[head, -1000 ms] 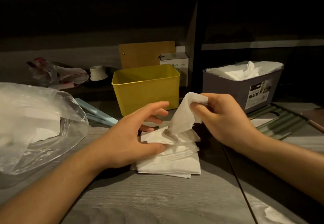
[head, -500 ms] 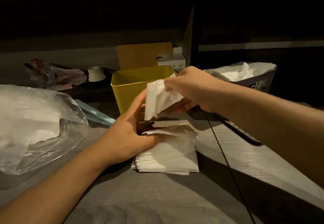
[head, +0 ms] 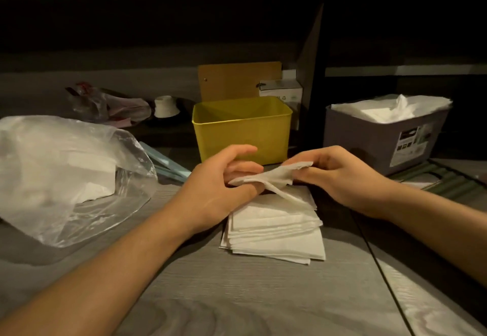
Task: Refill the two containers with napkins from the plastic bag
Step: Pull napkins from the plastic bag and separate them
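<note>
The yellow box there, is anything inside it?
The yellow box shows only bare inner walls near the top; no napkins rise to its rim. Its front wall hides the floor, so something could lie low inside. The grey box beside it is heaped with napkins.

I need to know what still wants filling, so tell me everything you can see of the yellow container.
The yellow container is a rectangular open-topped bin with a rolled rim and smooth, plastic-looking walls. It stands upright on the wooden table, beyond both hands. The part of its inside that shows holds no napkins; the bottom is hidden. Nothing visibly touches it.
</note>
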`<state>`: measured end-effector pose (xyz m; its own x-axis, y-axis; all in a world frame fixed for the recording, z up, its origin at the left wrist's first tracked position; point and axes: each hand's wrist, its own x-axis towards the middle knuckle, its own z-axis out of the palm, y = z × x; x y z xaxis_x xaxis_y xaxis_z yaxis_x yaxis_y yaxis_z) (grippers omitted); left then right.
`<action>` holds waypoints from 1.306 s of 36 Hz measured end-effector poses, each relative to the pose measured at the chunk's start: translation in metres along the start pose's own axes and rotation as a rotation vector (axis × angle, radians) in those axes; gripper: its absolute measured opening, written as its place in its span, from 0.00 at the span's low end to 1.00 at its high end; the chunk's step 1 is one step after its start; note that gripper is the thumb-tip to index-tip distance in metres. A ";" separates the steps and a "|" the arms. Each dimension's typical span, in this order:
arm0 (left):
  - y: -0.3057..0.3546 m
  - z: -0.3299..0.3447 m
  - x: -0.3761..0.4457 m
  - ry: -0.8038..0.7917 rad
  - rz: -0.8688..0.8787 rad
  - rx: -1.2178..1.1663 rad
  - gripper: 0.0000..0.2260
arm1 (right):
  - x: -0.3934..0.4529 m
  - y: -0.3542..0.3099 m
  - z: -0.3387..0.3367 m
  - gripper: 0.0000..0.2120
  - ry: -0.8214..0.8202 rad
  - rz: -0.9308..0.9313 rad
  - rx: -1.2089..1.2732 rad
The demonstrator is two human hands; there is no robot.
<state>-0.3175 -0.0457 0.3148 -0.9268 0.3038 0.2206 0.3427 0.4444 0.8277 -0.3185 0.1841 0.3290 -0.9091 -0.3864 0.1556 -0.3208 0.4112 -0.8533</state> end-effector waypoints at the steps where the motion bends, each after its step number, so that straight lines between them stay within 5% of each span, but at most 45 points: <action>1: -0.001 0.000 0.000 0.006 0.009 -0.005 0.26 | -0.001 0.000 0.000 0.12 -0.023 -0.007 -0.029; 6: -0.002 0.000 0.001 -0.041 0.055 0.059 0.26 | 0.003 0.006 -0.001 0.18 -0.085 -0.020 -0.254; 19: 0.004 0.006 0.001 -0.072 0.105 0.271 0.16 | -0.003 0.015 -0.007 0.27 -0.049 -0.066 -0.343; 26: 0.001 0.006 0.003 0.061 0.107 0.081 0.07 | -0.012 0.012 -0.008 0.20 -0.059 -0.160 -0.018; 36: -0.005 0.002 0.007 0.018 -0.008 -0.099 0.28 | 0.002 0.013 0.005 0.29 0.088 -0.116 -0.290; 42: -0.008 0.002 0.013 0.140 0.017 -0.001 0.24 | 0.006 0.006 0.008 0.21 0.287 -0.360 -0.443; 47: -0.011 -0.005 0.010 0.147 0.007 -0.018 0.23 | -0.013 0.010 -0.008 0.16 -0.042 -0.580 -0.502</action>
<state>-0.3311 -0.0518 0.3099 -0.9372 0.1799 0.2987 0.3480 0.4269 0.8347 -0.3121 0.1995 0.3221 -0.5508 -0.6817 0.4816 -0.8346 0.4547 -0.3110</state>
